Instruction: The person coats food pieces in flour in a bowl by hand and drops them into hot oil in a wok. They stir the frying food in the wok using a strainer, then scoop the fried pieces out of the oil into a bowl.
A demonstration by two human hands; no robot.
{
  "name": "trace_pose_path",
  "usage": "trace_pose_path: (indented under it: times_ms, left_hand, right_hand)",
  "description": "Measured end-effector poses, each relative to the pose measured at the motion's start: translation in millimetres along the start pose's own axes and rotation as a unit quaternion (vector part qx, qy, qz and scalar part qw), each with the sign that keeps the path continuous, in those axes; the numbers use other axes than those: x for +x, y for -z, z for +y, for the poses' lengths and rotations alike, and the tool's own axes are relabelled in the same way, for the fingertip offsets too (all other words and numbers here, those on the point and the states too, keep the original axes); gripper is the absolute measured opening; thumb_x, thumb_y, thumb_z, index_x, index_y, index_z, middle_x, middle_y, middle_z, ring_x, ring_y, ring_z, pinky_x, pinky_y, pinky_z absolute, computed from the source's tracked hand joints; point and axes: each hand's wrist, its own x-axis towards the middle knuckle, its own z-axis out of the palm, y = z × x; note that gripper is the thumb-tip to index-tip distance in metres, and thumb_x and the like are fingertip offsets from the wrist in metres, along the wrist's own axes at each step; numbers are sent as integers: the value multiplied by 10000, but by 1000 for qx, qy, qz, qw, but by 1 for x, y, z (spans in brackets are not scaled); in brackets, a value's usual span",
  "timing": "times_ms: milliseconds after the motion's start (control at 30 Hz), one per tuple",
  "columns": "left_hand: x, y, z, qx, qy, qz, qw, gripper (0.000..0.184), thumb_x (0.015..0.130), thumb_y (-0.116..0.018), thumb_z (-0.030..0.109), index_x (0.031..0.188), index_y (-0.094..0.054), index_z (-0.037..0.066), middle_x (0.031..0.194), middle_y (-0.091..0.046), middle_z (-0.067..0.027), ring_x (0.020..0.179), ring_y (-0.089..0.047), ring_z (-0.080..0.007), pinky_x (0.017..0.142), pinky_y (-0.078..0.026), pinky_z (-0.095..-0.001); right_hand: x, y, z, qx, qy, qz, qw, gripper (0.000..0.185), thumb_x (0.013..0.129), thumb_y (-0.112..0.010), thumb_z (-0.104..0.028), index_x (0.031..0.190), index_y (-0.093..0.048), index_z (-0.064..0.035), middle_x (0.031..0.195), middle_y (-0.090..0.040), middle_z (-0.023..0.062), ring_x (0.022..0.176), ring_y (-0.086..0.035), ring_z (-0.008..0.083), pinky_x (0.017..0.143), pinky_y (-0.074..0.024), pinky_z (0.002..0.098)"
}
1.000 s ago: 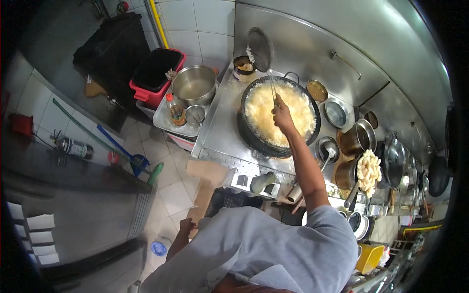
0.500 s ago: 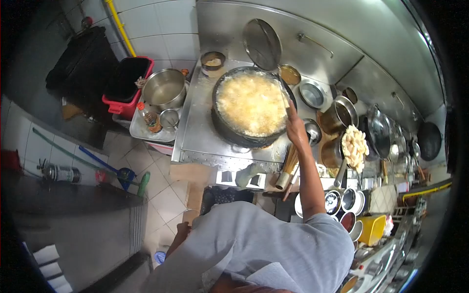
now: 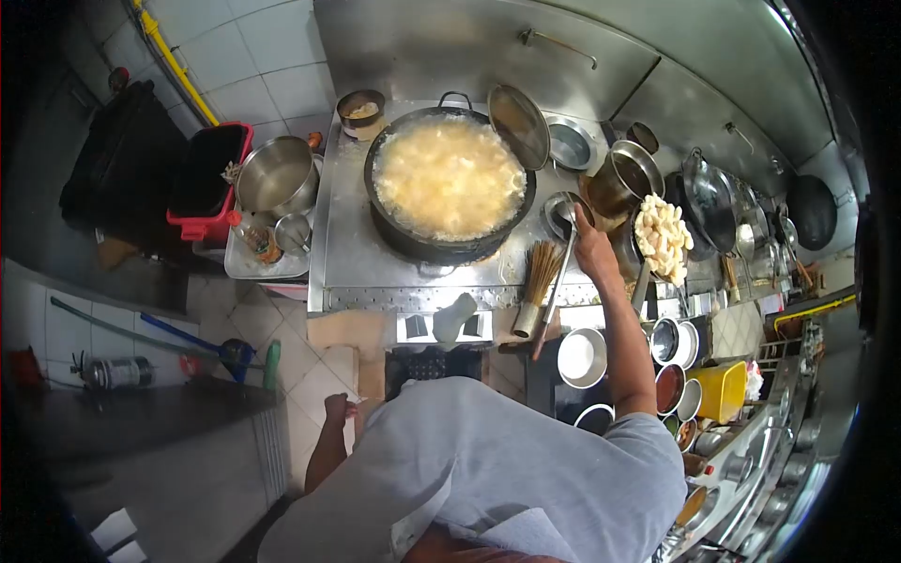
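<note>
Strainer point(image 3: 518, 127) off to its right, left hand point(image 3: 340, 408) hangs low, grip unclear; frothing food point(image 3: 449, 178) sits untouched now the strainer has swung over the wok's point(image 3: 449, 251) right rim; right hand point(image 3: 592, 248) has moved beside the ladle point(image 3: 556, 219), hold unclear.

Before you, the pan point(image 3: 450, 178) sits on the stove point(image 3: 345, 249), the strainer point(image 3: 519, 129) at its right rear rim. A tin point(image 3: 361, 109) stands behind the pan, to the left. Farther left (beside the stove), the tray point(image 3: 272, 273) holds the pot point(image 3: 277, 176), with the bottle point(image 3: 267, 246) nearer you. Right of the pan, by your right hand point(image 3: 593, 251), is the ladle point(image 3: 559, 280); the brush point(image 3: 535, 289) lies just left of its handle.
</note>
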Motion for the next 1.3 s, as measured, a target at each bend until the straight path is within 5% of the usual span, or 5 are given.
trace_pose_path:
  times_ms: [300, 433, 667, 1000, 1300]
  left_hand:
    - [15, 13, -69, 169, -86, -79, 979, 286, 894, -530, 217, 875, -593, -61, 705, -649, -179, 565, -657, -279, 457, -534, -412]
    - [-4, 26, -100, 605, -398, -48, 688, 194, 811, -610, 244, 810, -677, 62, 723, -697, -155, 635, -688, -327, 574, -535, -444]
    - [-5, 26, -140, 605, -324, -1, 727, 167, 755, -655, 274, 795, -693, 117, 701, -688, -149, 679, -695, -335, 610, -527, -451]
    - [-19, 15, -102, 138, -162, -35, 976, 202, 814, -627, 195, 858, -630, -1, 738, -667, -167, 589, -648, -283, 523, -536, -431]
    - [-21, 18, -104, 58, -50, -2, 997, 220, 832, -603, 173, 865, -616, -44, 724, -645, -184, 498, -586, -258, 429, -479, -390]
  right_hand:
    - [50, -3, 60, -26, 89, -13, 996, 534, 911, -457, -58, 1443, -408, -44, 1291, -560, 291, 1239, -551, 332, 1033, -399, 347]
    - [81, 23, 94, 49, 129, -159, 978, 602, 869, -467, -11, 1463, -385, -53, 1380, -547, 172, 1265, -517, 222, 1073, -355, 293]
    - [57, 55, 40, 229, -70, -271, 932, 583, 937, -440, -82, 1505, -359, -178, 594, -446, -37, 456, -387, 88, 407, -324, 259]
    - [64, 7, 66, 282, -74, -274, 917, 555, 977, -459, -155, 1512, -332, -229, 597, -437, -42, 433, -352, 62, 363, -263, 226]
    - [45, -17, 57, 364, -143, -376, 840, 572, 985, -394, -103, 1524, -279, -253, 627, -433, -45, 435, -344, 61, 360, -262, 208]
